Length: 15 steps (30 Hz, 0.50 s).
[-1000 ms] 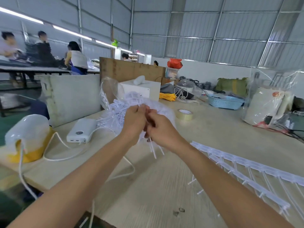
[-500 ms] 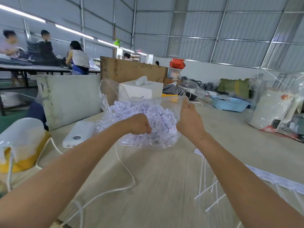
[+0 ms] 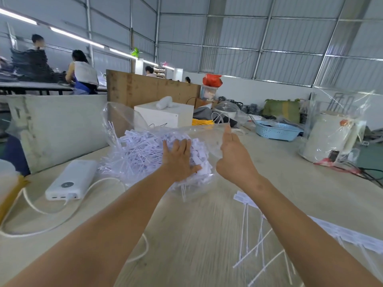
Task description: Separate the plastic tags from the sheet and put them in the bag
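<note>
Head view. Clear plastic bag (image 3: 124, 121) sits on the plywood table (image 3: 279, 183), mouth gaping toward the wearer, already heaped with loose white plastic tags (image 3: 145, 150). Left hand (image 3: 179, 160) lies flat on top of the heap, fingers straight and spread, palm down on the tags, gripping nothing. Right hand (image 3: 234, 156) hovers just beside the bag's right edge, fingers extended and pointing away, palm turned inward. It holds nothing, and whether it touches the film I cannot tell.

Tag sheet (image 3: 342, 233) lies flat on the table near the right forearm, well apart from the bag. A row of tags is attached along it, thin stems trailing toward the table edge. A few bare white stems (image 3: 257, 247) are scattered next to it.

White power bank (image 3: 71, 181) with its cable rests left of the bag. Blue basket (image 3: 276, 131) farther back on the right.

Step in hand, as I judge it: deposit, meaning a batch has gone into the bag and the left hand is tamping the pile down. Much of the sheet remains to be stripped.

Next move likely calls for both hands leaving the bag, the right reaching back to the sheet to pin it while fingers pinch and snap off more tags. Bag mouth should stay open and facing the wearer.
</note>
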Each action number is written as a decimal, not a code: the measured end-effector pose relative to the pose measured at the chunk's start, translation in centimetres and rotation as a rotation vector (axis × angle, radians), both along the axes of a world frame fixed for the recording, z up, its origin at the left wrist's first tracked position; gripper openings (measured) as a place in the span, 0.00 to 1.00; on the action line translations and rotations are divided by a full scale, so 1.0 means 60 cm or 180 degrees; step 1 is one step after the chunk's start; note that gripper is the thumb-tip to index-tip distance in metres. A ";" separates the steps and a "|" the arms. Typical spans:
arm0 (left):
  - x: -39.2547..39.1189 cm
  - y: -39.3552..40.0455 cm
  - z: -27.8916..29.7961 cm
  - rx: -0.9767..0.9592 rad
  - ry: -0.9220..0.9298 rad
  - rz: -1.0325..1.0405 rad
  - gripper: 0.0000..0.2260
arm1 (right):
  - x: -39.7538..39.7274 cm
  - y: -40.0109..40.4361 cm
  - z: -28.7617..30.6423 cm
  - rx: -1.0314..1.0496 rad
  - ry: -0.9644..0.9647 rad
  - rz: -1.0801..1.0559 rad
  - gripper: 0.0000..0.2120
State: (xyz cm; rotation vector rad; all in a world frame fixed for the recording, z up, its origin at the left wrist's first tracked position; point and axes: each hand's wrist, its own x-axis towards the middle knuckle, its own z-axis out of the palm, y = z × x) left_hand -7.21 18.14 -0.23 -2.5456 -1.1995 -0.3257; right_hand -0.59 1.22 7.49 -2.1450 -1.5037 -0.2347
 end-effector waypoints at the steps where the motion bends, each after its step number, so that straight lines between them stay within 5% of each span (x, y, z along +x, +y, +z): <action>1: 0.001 0.002 0.004 -0.0063 -0.0041 0.0148 0.42 | -0.001 0.001 0.000 0.0009 0.0009 0.0002 0.46; 9: -0.015 -0.049 0.044 -0.0599 0.0302 0.0041 0.39 | -0.001 -0.003 -0.008 -0.0095 -0.0176 -0.0060 0.46; 15: -0.057 -0.168 0.115 -0.0921 0.1304 0.0167 0.21 | 0.006 -0.034 -0.002 -0.0381 -0.0118 0.0069 0.39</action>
